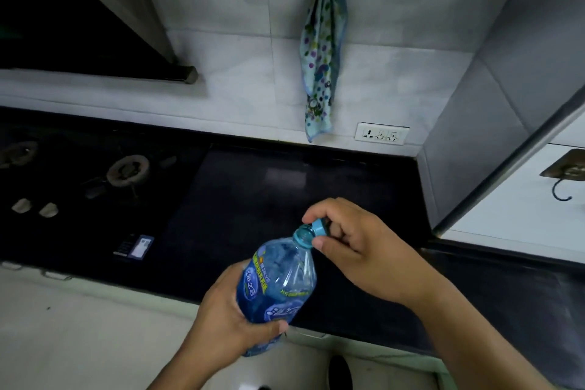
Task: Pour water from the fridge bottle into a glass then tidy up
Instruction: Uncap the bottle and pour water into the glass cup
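A clear blue plastic water bottle (278, 288) with a blue and green label is held tilted over the front edge of the dark counter (285, 187). My left hand (228, 323) wraps around its lower body. My right hand (351, 244) pinches the light blue cap (319, 227) between thumb and fingers, right beside the bottle's open mouth (303, 236). The cap sits just off the neck. No glass is in view.
A gas hob (126, 169) with burners and knobs lies at the left of the counter. A spotted cloth (321, 63) hangs from a wall hook above a white socket strip (381, 133). A white cabinet (522, 206) stands at the right.
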